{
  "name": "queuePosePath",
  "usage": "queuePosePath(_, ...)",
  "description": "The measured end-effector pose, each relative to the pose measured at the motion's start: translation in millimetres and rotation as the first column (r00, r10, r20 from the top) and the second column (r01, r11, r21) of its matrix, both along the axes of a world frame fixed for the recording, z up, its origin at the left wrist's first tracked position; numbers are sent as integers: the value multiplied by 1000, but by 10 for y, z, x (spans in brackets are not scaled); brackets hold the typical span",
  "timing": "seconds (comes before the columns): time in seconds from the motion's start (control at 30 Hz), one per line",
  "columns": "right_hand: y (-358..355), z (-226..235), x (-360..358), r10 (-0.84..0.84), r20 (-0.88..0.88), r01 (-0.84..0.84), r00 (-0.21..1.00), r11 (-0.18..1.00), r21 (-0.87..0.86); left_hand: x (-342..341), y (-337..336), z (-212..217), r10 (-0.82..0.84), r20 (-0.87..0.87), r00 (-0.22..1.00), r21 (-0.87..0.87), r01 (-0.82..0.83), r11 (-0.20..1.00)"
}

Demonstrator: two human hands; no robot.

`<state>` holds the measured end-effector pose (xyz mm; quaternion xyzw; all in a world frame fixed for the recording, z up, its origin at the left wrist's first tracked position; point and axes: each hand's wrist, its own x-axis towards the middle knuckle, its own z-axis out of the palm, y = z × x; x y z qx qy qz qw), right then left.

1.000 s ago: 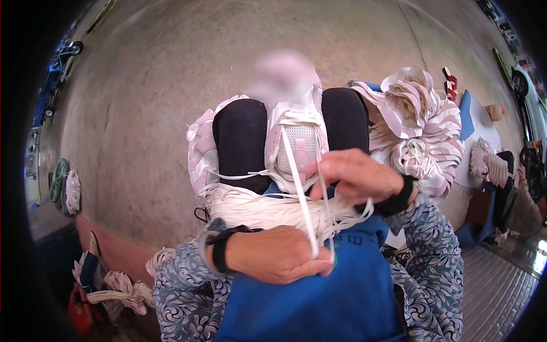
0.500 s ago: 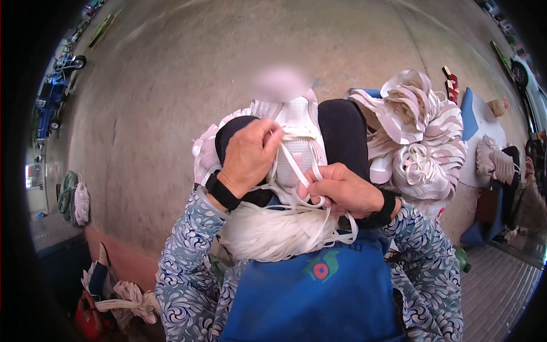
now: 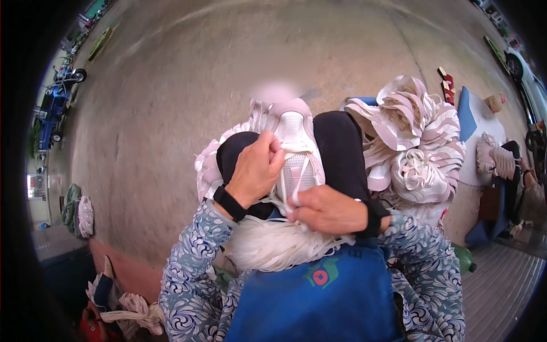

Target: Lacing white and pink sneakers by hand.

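A pale pink and white shoe upper (image 3: 297, 126) lies between my knees, its toe end pointing away from me. White lace crosses its throat near the middle. My left hand (image 3: 255, 170) is closed at the upper's left edge beside the crossing lace; its fingertips are partly hidden. Lower down, my right hand (image 3: 329, 208) pinches a white shoelace (image 3: 306, 171) that runs from the eyelets; these fingers are slightly blurred. A thick bundle of loose white laces (image 3: 270, 245) rests on my lap, on the blue apron (image 3: 319, 302), just below both hands.
Stacked pink and white uppers (image 3: 424, 145) stand to the right of my knee, and more uppers (image 3: 206, 165) are by my left knee. A green bottle (image 3: 464, 259) lies at lower right. Another person's legs (image 3: 513, 171) show at far right. Further uppers (image 3: 134, 310) are at lower left.
My right hand has moved down and toward me, and the lace loop around its fingers has been drawn tighter. My left hand has shifted slightly down along the upper. The view has tilted a little.
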<state>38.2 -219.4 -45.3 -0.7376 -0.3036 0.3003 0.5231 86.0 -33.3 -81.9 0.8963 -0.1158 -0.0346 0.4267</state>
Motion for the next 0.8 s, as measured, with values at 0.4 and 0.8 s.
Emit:
queuePosePath(0.4,485,-346,-204,221,801,-85,556,974,-209,-253,151,147,-187,-475,860,-267,62,962)
queuePosePath(0.8,539,-277,-258,264,427,-133,865,941,-311,-364,140,50,-243,-588,772,-508,-118,853)
